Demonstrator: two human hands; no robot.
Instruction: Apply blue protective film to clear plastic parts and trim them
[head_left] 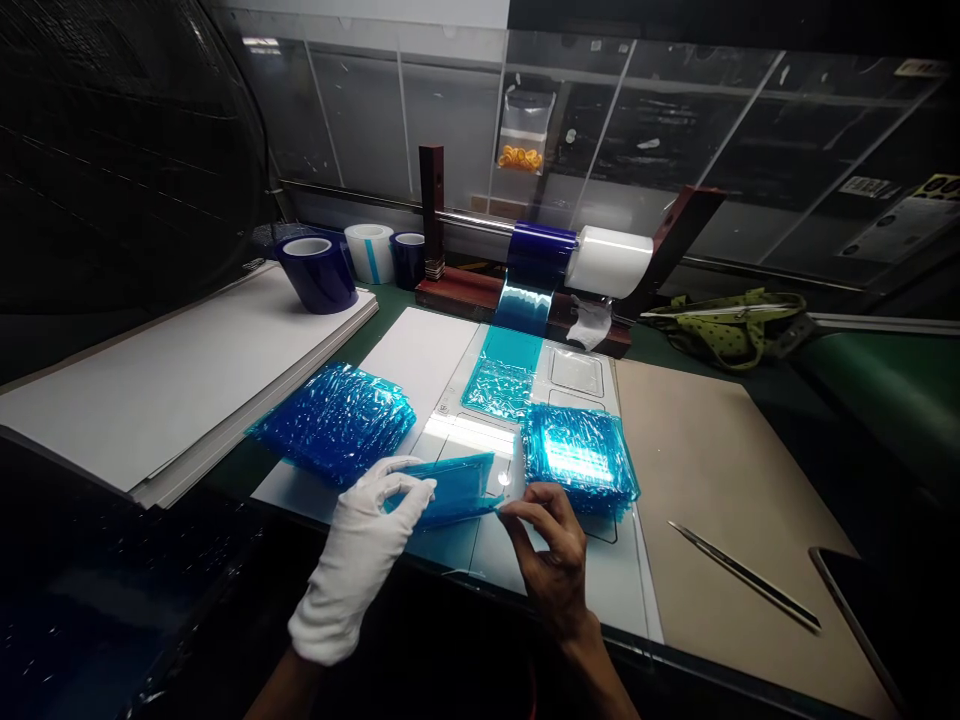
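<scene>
A translucent blue film sheet (pixel 457 487) is held between my hands, tilted above the white marked template (pixel 480 550). My left hand (pixel 379 515), in a white glove, pinches its left end. With bare thumb and fingertips, my right hand (pixel 551 545) grips the lower right corner of the film. Just left of the glove lies a stack of blue film pieces (pixel 337 415). Another stack of blue film pieces (pixel 581 455) sits close behind my right hand. A strip of blue film (pixel 506 365) runs down from the purple-blue roll (pixel 541 247) onto the template.
A wooden stand (pixel 465 290) carries the blue roll and a white roll (pixel 611 262) at the back. Several spare rolls stand left, one blue roll (pixel 316 272) on piled white sheets (pixel 187 370). Tweezers (pixel 742 575) lie on brown board (pixel 697 450) at right, near a green strap (pixel 727 325).
</scene>
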